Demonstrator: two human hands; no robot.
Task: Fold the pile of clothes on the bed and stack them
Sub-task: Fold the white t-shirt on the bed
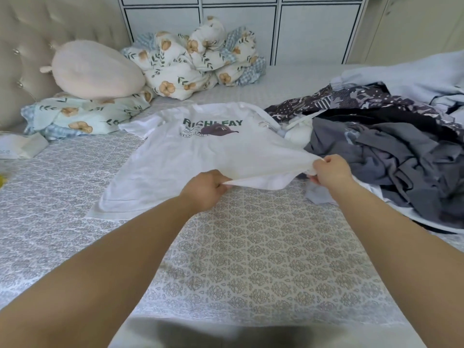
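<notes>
A white T-shirt (pixel 198 151) with green lettering and a dark cap print lies spread front-up on the patterned bed sheet (pixel 251 259). My left hand (pixel 204 188) pinches its bottom hem near the middle. My right hand (pixel 330 172) grips the hem's right corner and holds it lifted off the sheet. To the right lies the pile of unfolded clothes (pixel 391 156): grey, black and dark patterned garments, with a small white piece at its left edge.
A floral quilt (pixel 198 59) is bundled at the back, with a cream plush pillow (pixel 95 71) on a floral pillow (pixel 80 116) at the left by the padded headboard. A light blue sheet (pixel 411 74) lies behind the pile. White cabinets stand beyond the bed.
</notes>
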